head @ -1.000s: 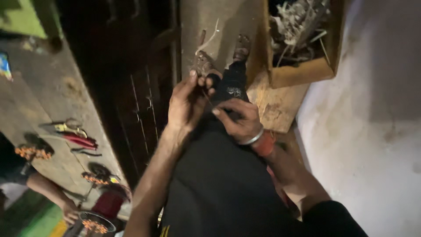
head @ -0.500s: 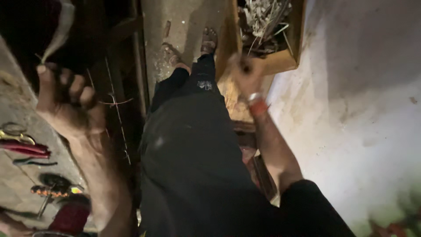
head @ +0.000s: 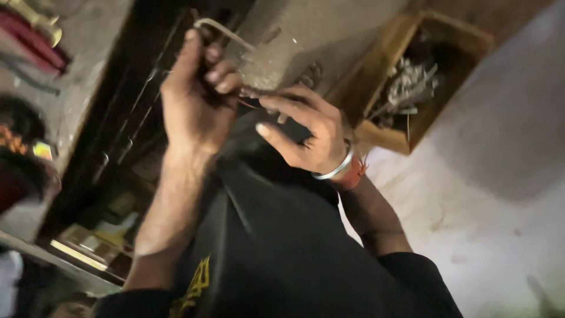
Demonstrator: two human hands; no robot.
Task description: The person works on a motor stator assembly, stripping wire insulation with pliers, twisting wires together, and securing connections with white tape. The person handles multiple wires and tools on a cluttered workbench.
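Metal wire (head: 226,30) sits pinched in the left hand (head: 194,100), left of the wooden box (head: 412,82); right hand (head: 306,132) half-open beside it

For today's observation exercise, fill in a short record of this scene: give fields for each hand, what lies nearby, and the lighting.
Left hand: left hand closed around a thin pale strip
Right hand: right hand, fingers spread, resting on black trousers; metal bangle on wrist
Nearby: wooden box holding pale scraps; grey floor
Lighting: dim, picture blurred
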